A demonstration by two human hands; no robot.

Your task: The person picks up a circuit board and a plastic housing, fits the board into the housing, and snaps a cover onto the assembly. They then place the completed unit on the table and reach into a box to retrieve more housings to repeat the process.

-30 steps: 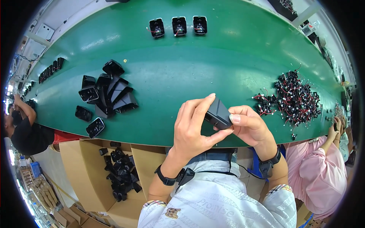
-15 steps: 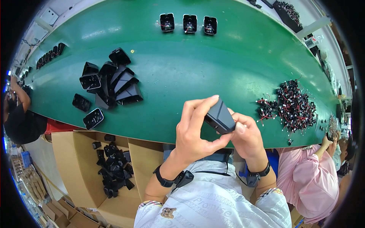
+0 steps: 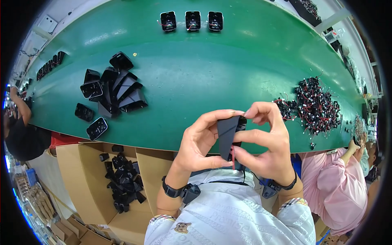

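Above the table's near edge I hold a black wedge-shaped plastic housing on its edge. My left hand is closed around it from the left, fingers at its top and thumb at its bottom. My right hand grips it from the right, with fingers bent against its open side. A thin red wire shows beside the right thumb at the lower end. The inside of the housing is mostly hidden by my fingers. Similar black housings lie piled on the green table to the left.
Three housings with wires stand in a row at the back. To the right lies a heap of small black parts with red wires. A cardboard box with black pieces stands below left. People sit at left and right, one in pink.
The housing has been turned from lying aslant to standing on edge, its open side toward my right hand. My right fingers have moved up and across that side, and a red wire now shows.
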